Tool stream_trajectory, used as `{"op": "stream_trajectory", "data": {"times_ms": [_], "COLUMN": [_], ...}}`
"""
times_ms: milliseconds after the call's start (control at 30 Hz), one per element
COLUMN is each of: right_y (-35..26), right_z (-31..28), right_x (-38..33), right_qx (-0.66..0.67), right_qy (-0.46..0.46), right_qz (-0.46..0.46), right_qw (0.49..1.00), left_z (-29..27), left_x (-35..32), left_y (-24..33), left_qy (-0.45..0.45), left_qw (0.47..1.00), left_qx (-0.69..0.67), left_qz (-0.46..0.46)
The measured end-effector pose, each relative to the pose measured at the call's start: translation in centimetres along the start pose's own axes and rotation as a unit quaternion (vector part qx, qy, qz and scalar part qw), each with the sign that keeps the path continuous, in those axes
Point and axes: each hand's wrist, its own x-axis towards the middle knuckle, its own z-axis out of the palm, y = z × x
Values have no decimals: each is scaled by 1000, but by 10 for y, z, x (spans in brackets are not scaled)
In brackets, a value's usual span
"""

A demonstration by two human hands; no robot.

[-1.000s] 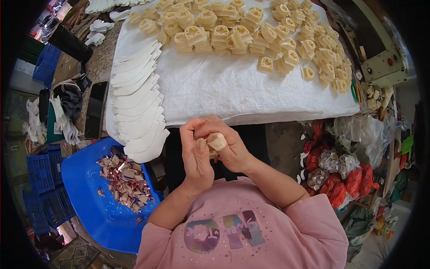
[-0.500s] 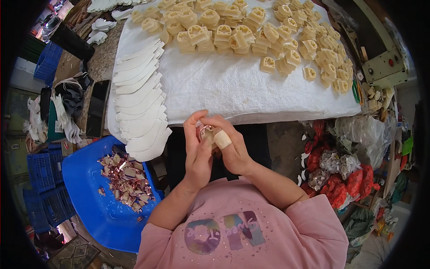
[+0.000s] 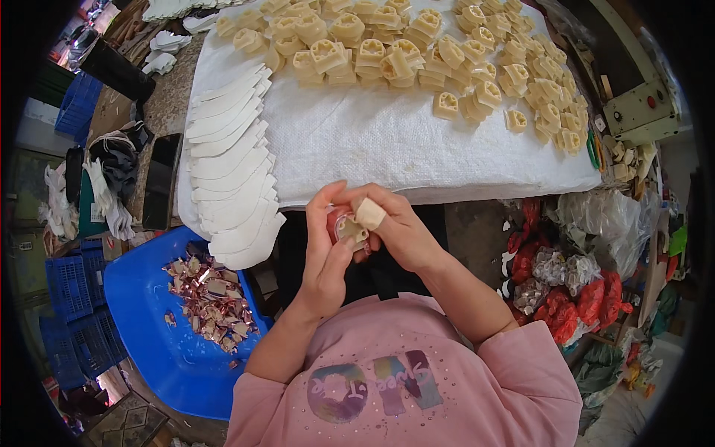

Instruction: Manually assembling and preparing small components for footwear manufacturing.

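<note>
In front of my chest, just below the table's near edge, both hands hold one small shoe heel (image 3: 351,230). It is cream plastic with a hollow end facing up, and shiny pink-red covering shows around its side. My left hand (image 3: 323,257) wraps it from the left, the thumb pressed on the hollow end. My right hand (image 3: 406,232) closes round the right side; a cream band of tape (image 3: 369,214) covers its thumb. The fingers hide much of the heel. Many similar bare cream heels (image 3: 371,56) lie heaped along the far side of the table.
White cloth (image 3: 335,141) covers the table. Overlapping white curved pieces (image 3: 231,171) line its left side. A blue basin (image 3: 149,328) at lower left holds shiny reddish pieces (image 3: 212,298). Red bags (image 3: 562,309) and clear plastic lie at right. A phone (image 3: 161,182) rests at left.
The heel has turned in my hands, showing more of its hollow end and pink-red side. My right thumb has moved up slightly, and my right forearm has shifted a little right.
</note>
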Motion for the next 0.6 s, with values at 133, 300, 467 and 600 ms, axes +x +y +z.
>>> {"op": "stream_trajectory", "data": {"times_ms": [133, 300, 467, 600], "right_y": [4, -2, -16, -23], "right_z": [2, 1, -7, -5], "right_x": [0, 1, 0, 1], "right_qx": [-83, -71, -434, -383], "right_qy": [-14, 29, 57, -8], "right_qz": [-35, -41, -229, -130], "right_qw": [996, 996, 869, 914], "left_z": [9, -3, -14, -13], "left_x": [-4, 2, 7, 6], "left_y": [-4, -4, 5, -1], "left_qy": [36, -9, -20, 5], "left_qw": [998, 987, 903, 895], "left_qx": [24, 149, 393, 381], "left_qz": [36, 59, 172, 233]}}
